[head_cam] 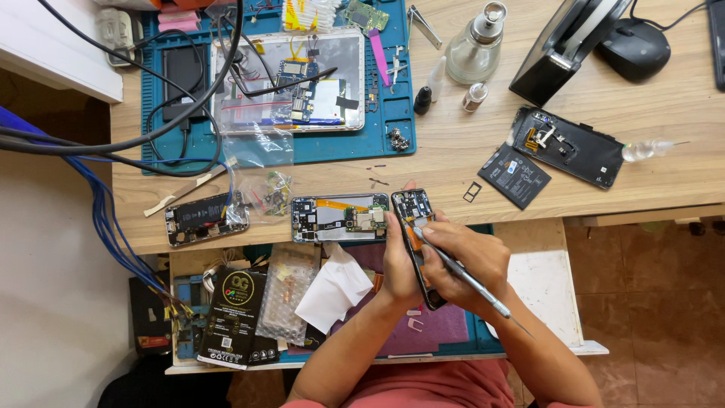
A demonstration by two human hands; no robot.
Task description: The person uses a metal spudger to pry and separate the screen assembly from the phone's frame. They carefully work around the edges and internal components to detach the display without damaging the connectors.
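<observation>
My left hand (398, 261) grips an opened phone frame (412, 208) from its left side, holding it upright over the desk's front edge. Its circuit board and an orange flex cable show at the top. My right hand (468, 257) holds a thin metal tool (462, 273) like a pen, its tip resting on the phone's inner part near the orange cable. Just left of the phone lies another opened phone (340, 217) with its board exposed.
A blue work mat (393, 113) carries a tablet with loose boards. A third opened phone (205, 219), a back cover (568, 147), a battery (515, 175), a glass bottle (476, 45), small dropper bottles and black cables lie around. A pulled-out drawer (540, 283) holds packets.
</observation>
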